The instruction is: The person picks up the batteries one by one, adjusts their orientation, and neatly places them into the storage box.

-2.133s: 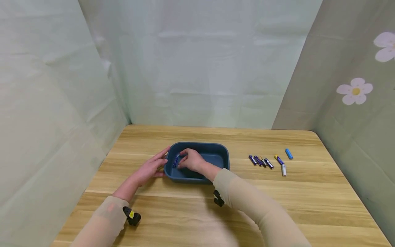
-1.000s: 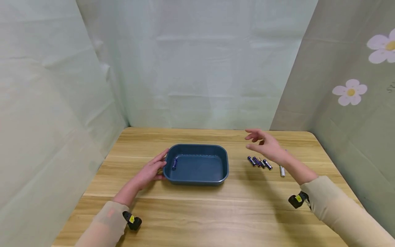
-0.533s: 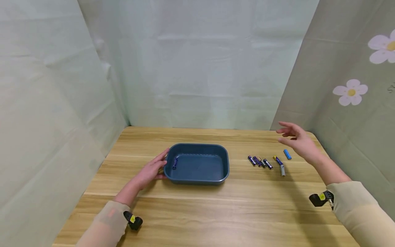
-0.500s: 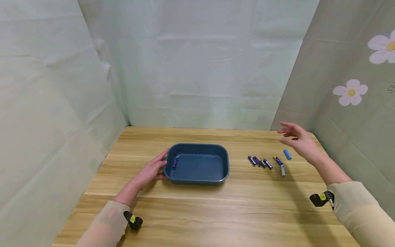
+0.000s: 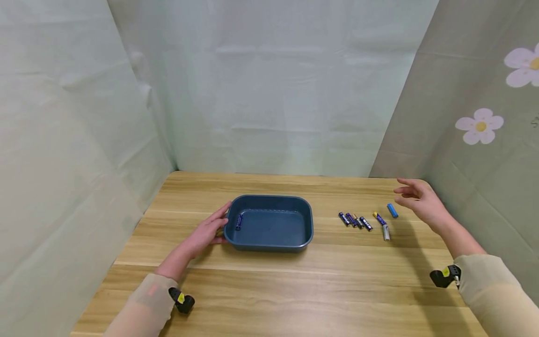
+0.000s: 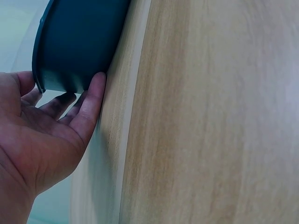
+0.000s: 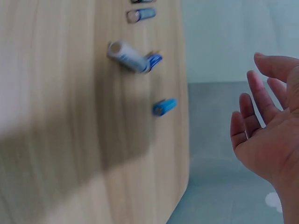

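My left hand touches the left end of a dark blue rectangular tray, fingers spread along its outer wall. In the left wrist view, the fingertips of that hand meet the wall of the tray. One dark blue battery lies inside at the left. My right hand hovers over the table's right side with nothing in it, fingers loosely bent. Nearest to it lies a light blue battery, also in the right wrist view, where the blue battery is apart from the hand.
Left of the light blue battery lie a yellow-tipped battery and a white battery, end to end. Several dark batteries lie side by side between these and the tray. Pale cloth walls surround the wooden table.
My right hand has come out of the tray, leaving the dark blue battery there, and moved right past the batteries. Lately it has lowered toward the light blue one. The left hand stays put.
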### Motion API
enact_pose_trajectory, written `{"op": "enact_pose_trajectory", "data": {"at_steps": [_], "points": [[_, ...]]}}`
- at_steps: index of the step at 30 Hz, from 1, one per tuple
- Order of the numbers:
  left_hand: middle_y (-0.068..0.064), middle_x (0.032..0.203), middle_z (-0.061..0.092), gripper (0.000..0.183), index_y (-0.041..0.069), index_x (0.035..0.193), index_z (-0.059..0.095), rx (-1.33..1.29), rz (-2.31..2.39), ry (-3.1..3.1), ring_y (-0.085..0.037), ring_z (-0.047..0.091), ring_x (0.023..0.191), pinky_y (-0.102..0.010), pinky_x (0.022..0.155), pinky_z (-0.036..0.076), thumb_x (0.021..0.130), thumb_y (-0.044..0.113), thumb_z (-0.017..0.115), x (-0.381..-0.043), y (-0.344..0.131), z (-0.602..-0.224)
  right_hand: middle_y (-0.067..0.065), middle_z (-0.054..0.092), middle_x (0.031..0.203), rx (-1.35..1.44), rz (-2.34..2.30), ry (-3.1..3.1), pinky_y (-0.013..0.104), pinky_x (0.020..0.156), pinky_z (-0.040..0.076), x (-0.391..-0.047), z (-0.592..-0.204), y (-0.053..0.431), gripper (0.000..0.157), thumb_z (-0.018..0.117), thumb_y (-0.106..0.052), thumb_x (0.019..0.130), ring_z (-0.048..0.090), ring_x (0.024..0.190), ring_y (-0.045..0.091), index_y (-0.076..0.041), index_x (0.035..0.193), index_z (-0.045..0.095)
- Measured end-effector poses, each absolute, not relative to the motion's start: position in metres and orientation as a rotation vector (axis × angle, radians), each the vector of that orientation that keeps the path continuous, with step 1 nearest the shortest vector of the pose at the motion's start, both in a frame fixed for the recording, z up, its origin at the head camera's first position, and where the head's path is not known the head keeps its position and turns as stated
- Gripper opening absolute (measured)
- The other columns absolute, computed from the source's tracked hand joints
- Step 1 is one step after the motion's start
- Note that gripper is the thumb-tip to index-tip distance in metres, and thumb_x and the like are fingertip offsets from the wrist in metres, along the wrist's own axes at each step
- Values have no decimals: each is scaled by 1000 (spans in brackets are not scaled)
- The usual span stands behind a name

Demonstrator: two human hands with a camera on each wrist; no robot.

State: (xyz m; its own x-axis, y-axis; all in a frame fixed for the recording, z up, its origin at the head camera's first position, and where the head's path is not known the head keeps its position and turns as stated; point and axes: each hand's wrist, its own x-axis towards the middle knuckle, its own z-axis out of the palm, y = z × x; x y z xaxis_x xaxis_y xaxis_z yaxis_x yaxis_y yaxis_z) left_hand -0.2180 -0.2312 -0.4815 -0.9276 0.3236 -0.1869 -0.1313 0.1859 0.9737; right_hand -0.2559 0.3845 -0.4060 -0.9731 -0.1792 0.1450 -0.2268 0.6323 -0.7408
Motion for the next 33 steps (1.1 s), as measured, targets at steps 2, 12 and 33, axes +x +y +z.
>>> {"op": "enact_pose_trajectory", "data": {"at_steps": [2, 12, 33], "points": [[-23, 166, 19, 57, 30, 165, 19, 187, 1794, 2117, -47, 35, 143, -52, 92, 54, 112, 24, 38, -218, -231, -481, 28, 55, 135, 331, 1277, -2798, 7, 83, 41, -255, -411, 389, 64, 63, -16, 103, 50, 116, 14, 2, 156, 34], [-21, 165, 24, 56, 33, 165, 21, 163, 1788, 2126, -45, 38, 142, -48, 91, 56, 112, 27, 39, -216, -231, -483, 35, 48, 142, 266, 1350, -2941, 9, 81, 42, -256, -444, 413, 69, 61, -18, 104, 43, 130, 48, 7, 158, 25], [-21, 163, 29, 56, 32, 165, 22, 185, 1813, 2108, -42, 40, 141, -48, 90, 56, 112, 24, 39, -216, -233, -484, 34, 48, 138, 288, 1241, -3099, 31, 86, 44, -274, -471, 425, 70, 68, -9, 96, 48, 119, 43, 6, 155, 33]]}}
